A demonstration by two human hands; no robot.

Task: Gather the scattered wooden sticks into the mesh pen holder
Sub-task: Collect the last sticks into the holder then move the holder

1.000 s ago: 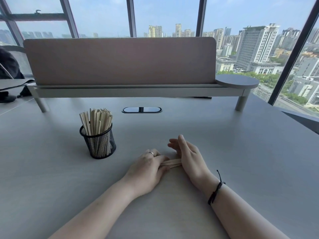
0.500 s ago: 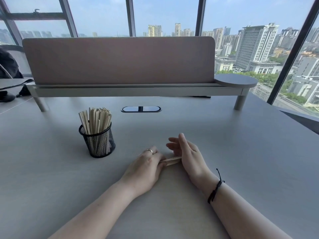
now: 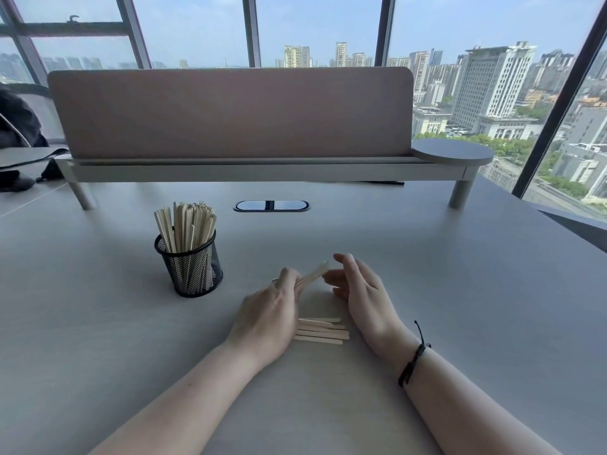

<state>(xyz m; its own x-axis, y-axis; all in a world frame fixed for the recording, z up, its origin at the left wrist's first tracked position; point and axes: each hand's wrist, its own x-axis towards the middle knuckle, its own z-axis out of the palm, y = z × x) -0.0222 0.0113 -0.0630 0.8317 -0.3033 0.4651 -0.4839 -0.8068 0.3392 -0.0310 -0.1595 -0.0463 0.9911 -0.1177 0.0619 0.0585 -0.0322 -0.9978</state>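
Upright, the mesh pen holder brims with wooden sticks; left hand pinches seemingly several, right hand open.

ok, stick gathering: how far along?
Mostly done: the mesh pen holder is packed with upright sticks. In hand: the left hand pinches a stick, with the right hand open beside it. Left: a few loose sticks on the table.
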